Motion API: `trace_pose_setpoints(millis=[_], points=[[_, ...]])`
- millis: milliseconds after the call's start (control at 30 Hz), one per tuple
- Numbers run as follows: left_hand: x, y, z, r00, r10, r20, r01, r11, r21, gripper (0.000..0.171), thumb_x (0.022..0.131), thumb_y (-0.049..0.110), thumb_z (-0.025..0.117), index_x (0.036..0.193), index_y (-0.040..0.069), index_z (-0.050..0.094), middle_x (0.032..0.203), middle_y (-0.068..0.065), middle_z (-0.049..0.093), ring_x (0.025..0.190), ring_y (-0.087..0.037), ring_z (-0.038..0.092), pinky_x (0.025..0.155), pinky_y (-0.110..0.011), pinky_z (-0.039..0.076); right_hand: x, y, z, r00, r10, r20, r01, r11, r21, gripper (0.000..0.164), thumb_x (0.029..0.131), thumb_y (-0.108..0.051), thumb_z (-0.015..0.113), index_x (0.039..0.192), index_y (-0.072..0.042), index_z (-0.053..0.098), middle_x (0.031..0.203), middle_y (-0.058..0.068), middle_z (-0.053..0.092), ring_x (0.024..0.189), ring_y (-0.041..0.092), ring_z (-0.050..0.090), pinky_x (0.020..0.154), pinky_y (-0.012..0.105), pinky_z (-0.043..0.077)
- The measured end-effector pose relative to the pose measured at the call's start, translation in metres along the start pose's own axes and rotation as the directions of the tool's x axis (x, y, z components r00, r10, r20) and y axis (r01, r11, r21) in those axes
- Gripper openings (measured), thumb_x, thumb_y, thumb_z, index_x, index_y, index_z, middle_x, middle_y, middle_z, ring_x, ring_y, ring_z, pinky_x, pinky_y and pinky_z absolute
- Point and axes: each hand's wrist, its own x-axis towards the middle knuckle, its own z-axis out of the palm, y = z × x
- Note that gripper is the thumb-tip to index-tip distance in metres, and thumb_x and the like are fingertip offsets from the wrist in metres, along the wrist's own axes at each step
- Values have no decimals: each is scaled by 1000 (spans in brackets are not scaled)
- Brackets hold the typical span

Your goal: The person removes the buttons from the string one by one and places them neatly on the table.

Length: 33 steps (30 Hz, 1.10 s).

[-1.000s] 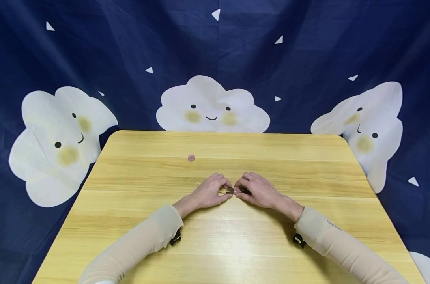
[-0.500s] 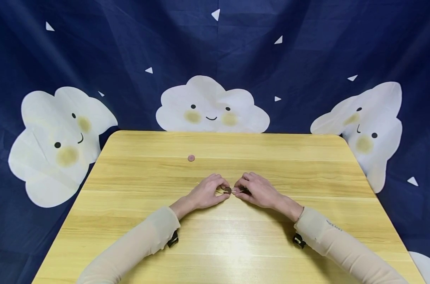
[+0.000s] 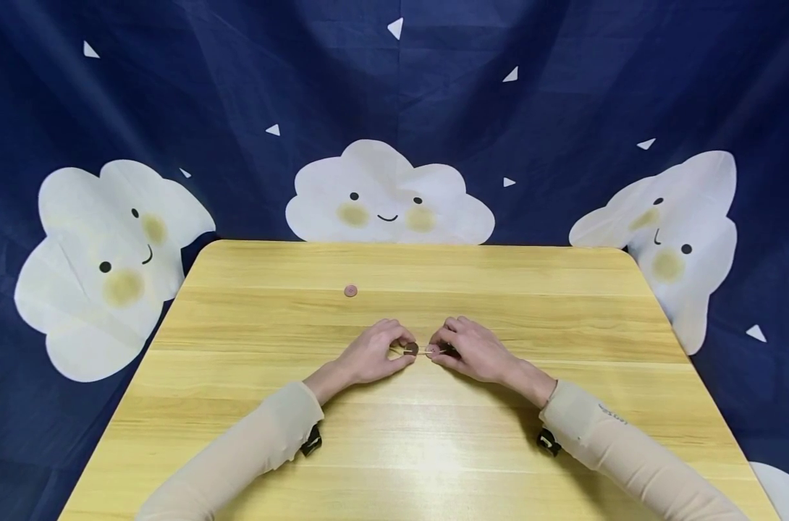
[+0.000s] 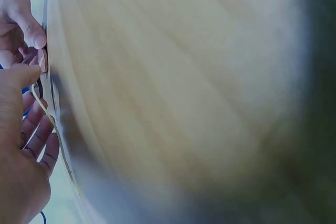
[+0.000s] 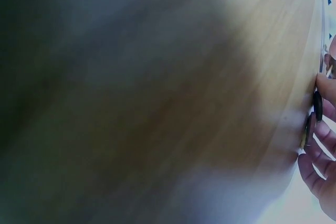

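Note:
Over the middle of the table, my left hand (image 3: 371, 353) pinches a dark brown button (image 3: 410, 349) between thumb and fingertips. Facing it, my right hand (image 3: 478, 351) holds a pink button (image 3: 433, 351) the same way. A thin pale cord (image 3: 422, 352) spans the short gap between the two buttons. In the left wrist view, the cord (image 4: 60, 145) trails back past the left palm. The right wrist view shows a black button (image 5: 317, 106) and a brownish button (image 5: 310, 129) by the right hand's fingers, partly hidden from the head camera.
Another pink button (image 3: 350, 290) lies alone toward the back of the wooden table (image 3: 394, 449). Behind the far edge hangs a dark blue curtain (image 3: 394, 87) printed with clouds. Black wrist straps show under both sleeves.
My left hand has drawn a little to the left with the dark brown button, widening its gap from the pink one and baring cord between them. The right hand stays nearly still.

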Motion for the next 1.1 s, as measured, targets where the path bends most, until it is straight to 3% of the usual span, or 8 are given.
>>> trace_pose_setpoints(millis=[500, 800, 1100], points=[[-3, -6, -13, 997, -31, -73, 30, 999, -18, 23, 93, 28, 80, 113, 18, 73, 105, 6, 68, 99, -11, 61, 90, -30, 57, 0, -1, 0, 1000, -12, -4, 12, 1000, -11, 26, 98, -38, 75, 116, -20, 75, 105, -3, 68, 90, 12, 57, 80, 32, 52], [-9, -12, -17, 994, -24, -102, 25, 1000, 9, 26, 91, 27, 81, 112, 15, 72, 105, 3, 69, 100, -14, 63, 94, -35, 57, -1, 0, 1, 1000, -11, -5, 11, 1000, -24, 25, 97, -37, 76, 116, -20, 74, 106, -3, 68, 91, 13, 58, 80, 32, 52], [-15, -20, -20, 994, -39, -107, 40, 999, 0, 26, 91, 27, 82, 112, 15, 73, 107, 4, 71, 99, -12, 63, 92, -33, 58, -1, 1, 1, 1000, -20, -9, 20, 999, -38, 26, 98, -37, 75, 116, -19, 74, 106, -2, 68, 91, 14, 59, 83, 35, 54]])
